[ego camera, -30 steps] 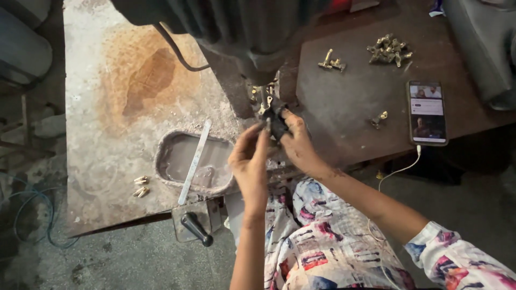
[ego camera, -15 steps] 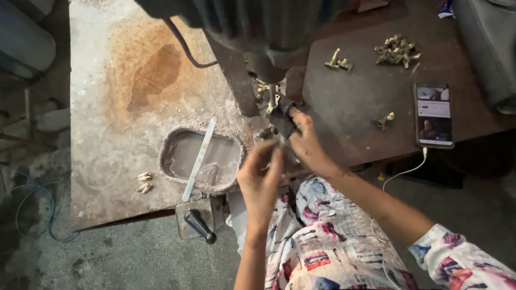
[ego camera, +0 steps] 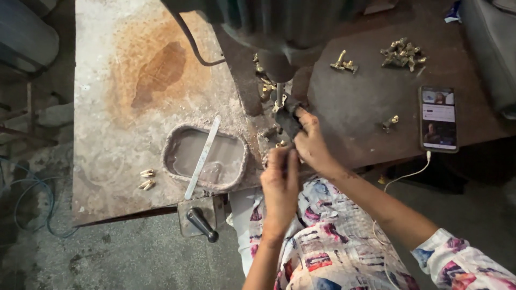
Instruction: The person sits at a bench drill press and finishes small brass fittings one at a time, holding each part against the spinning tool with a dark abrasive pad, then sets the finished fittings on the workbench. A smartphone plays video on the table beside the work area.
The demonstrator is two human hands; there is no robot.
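The right hand (ego camera: 312,145) grips a dark metal clamp (ego camera: 288,115) under the big drill (ego camera: 279,59), the left hand (ego camera: 280,180) pinches a small brass piece (ego camera: 281,144), and fingers so near could get nipped.

We are in a small metal workshop: a drill press (ego camera: 279,32) stands over a rust-stained steel table (ego camera: 118,96), heaps of brass fittings (ego camera: 402,53) lie about, and a grimy tray (ego camera: 204,158) holds a flat file (ego camera: 202,157).
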